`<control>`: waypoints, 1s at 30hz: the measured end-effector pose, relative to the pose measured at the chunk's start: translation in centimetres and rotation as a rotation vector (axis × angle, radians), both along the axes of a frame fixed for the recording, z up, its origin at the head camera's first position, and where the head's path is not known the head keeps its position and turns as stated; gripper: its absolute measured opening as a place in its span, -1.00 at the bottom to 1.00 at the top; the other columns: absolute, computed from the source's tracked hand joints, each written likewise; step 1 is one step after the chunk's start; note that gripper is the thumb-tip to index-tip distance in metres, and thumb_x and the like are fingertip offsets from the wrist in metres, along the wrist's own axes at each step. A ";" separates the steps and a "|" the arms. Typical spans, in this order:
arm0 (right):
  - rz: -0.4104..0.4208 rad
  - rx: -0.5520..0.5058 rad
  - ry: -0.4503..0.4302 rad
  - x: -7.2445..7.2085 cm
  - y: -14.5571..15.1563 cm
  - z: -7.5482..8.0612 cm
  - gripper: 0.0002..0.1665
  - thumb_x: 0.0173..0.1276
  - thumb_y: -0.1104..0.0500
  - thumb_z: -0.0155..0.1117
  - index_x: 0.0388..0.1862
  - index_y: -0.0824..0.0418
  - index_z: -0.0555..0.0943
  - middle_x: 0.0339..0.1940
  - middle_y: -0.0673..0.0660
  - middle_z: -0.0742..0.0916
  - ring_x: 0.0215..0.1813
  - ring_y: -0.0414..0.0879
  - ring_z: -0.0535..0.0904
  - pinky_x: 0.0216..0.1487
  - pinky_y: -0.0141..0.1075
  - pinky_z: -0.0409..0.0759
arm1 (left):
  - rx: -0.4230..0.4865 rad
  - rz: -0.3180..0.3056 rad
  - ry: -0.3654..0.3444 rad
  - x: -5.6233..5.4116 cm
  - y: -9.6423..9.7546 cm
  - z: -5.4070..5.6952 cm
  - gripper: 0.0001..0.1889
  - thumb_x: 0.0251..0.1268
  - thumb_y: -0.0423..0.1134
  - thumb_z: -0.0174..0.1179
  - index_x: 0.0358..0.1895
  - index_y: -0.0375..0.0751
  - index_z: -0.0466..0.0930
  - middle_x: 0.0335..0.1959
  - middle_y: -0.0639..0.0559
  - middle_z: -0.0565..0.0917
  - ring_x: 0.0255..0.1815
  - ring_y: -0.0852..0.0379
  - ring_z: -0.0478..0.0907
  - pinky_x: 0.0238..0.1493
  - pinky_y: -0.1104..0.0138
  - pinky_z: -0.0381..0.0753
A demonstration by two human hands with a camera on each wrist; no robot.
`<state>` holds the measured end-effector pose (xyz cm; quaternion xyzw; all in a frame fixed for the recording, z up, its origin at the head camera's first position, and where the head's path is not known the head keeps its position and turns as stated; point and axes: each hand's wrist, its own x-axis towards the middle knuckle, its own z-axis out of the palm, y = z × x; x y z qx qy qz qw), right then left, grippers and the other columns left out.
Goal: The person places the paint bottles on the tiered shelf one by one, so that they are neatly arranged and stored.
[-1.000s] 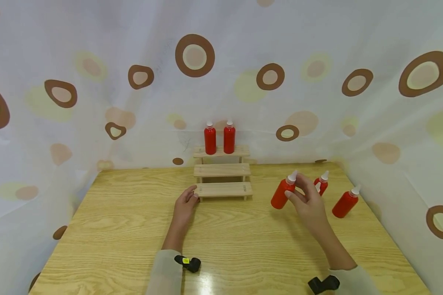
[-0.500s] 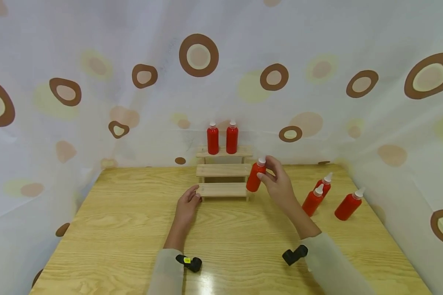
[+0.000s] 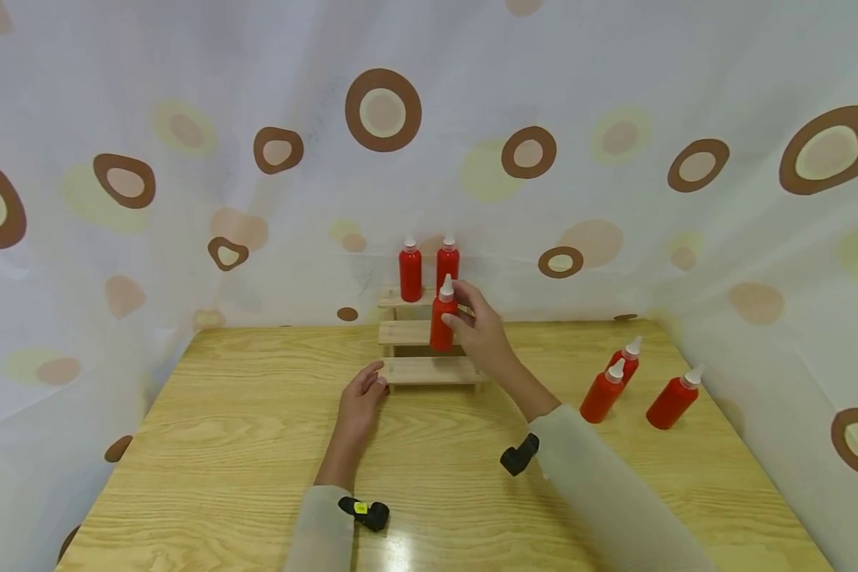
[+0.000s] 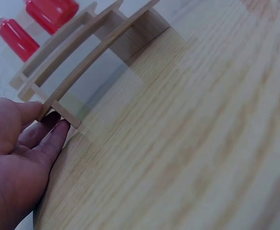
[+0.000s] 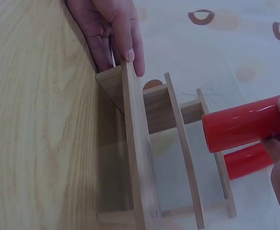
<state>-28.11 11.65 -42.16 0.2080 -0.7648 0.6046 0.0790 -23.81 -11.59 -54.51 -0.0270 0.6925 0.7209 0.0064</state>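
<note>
In the head view my right hand [image 3: 485, 330] holds a red squeeze bottle [image 3: 442, 324] with a white nozzle cap, its thumb and fingers round the upper part. The bottle is upright in front of the three-step wooden rack [image 3: 429, 369], over its middle step; the right wrist view shows the bottle's base [image 5: 216, 132] apart from the boards. My left hand [image 3: 361, 397] grips the left end of the lowest step, thumb on the board and fingers by its leg, as the left wrist view shows. Two red bottles [image 3: 411, 276] stand on the top step, the right one partly hidden.
Three more red squeeze bottles [image 3: 602, 393] stand at the right of the wood-grain table [image 3: 243, 445]. Behind the rack and along both sides hangs a pale sheet [image 3: 465, 199] with brown ring patterns.
My right hand has carried the bottle left from near the other bottles on the right to the rack, turning it from tilted to upright. The left hand stays at the rack's end.
</note>
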 end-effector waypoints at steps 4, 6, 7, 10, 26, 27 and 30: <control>0.017 0.016 0.043 -1.4 -1.6 0.0 -0.36 0.49 0.34 0.20 0.49 0.19 0.29 0.35 0.20 0.52 0.32 0.10 0.46 0.41 -0.01 0.48 | -0.005 0.006 -0.003 0.0 0.0 0.1 -0.58 0.58 -0.27 0.04 0.43 -0.14 0.44 0.45 -0.29 0.39 0.49 -0.13 0.32 0.39 0.11 0.48; 0.005 0.041 0.064 -2.0 -2.2 -0.1 -0.35 0.48 0.35 0.20 0.50 0.19 0.29 0.36 0.20 0.52 0.31 0.11 0.47 0.41 -0.01 0.48 | -0.006 0.007 -0.005 0.0 0.0 0.1 -0.57 0.58 -0.27 0.05 0.43 -0.14 0.44 0.45 -0.29 0.39 0.48 -0.13 0.33 0.40 0.10 0.47; 0.000 0.050 0.067 -2.3 -2.6 -0.2 -0.34 0.48 0.36 0.20 0.51 0.20 0.28 0.38 0.21 0.51 0.32 0.12 0.47 0.42 -0.01 0.48 | -0.003 0.004 0.000 0.0 0.0 0.1 -0.57 0.58 -0.27 0.04 0.43 -0.16 0.43 0.45 -0.30 0.39 0.48 -0.13 0.32 0.40 0.08 0.47; -0.017 0.070 0.068 -3.2 -3.4 -0.6 -0.32 0.48 0.36 0.19 0.52 0.18 0.28 0.43 0.20 0.49 0.39 0.14 0.45 0.44 -0.01 0.45 | 0.002 -0.003 -0.008 0.1 -0.1 0.6 -0.57 0.58 -0.31 0.02 0.44 -0.21 0.41 0.45 -0.32 0.38 0.48 -0.15 0.33 0.40 0.07 0.47; 0.026 0.089 0.034 -4.9 -4.6 -1.4 -0.33 0.51 0.36 0.14 0.54 0.10 0.27 0.49 0.17 0.45 0.48 0.11 0.38 0.49 0.01 0.37 | -0.027 0.009 0.003 0.3 0.0 0.5 -0.57 0.58 -0.25 0.05 0.43 -0.14 0.43 0.46 -0.30 0.38 0.52 -0.14 0.29 0.43 0.03 0.42; 0.030 0.095 0.034 -4.9 -4.6 -1.4 -0.32 0.51 0.35 0.14 0.54 0.09 0.26 0.49 0.17 0.45 0.49 0.11 0.37 0.49 0.01 0.37 | -0.029 0.008 0.004 0.3 0.0 0.5 -0.57 0.58 -0.25 0.04 0.43 -0.14 0.43 0.46 -0.29 0.38 0.51 -0.14 0.29 0.43 0.03 0.43; 0.039 0.106 0.038 -4.9 -4.5 -1.3 -0.32 0.52 0.35 0.14 0.55 0.08 0.25 0.49 0.18 0.46 0.50 0.11 0.36 0.49 0.01 0.36 | -0.039 0.005 0.011 0.3 0.0 0.4 -0.58 0.59 -0.26 0.04 0.43 -0.13 0.43 0.47 -0.29 0.37 0.52 -0.14 0.28 0.43 0.02 0.43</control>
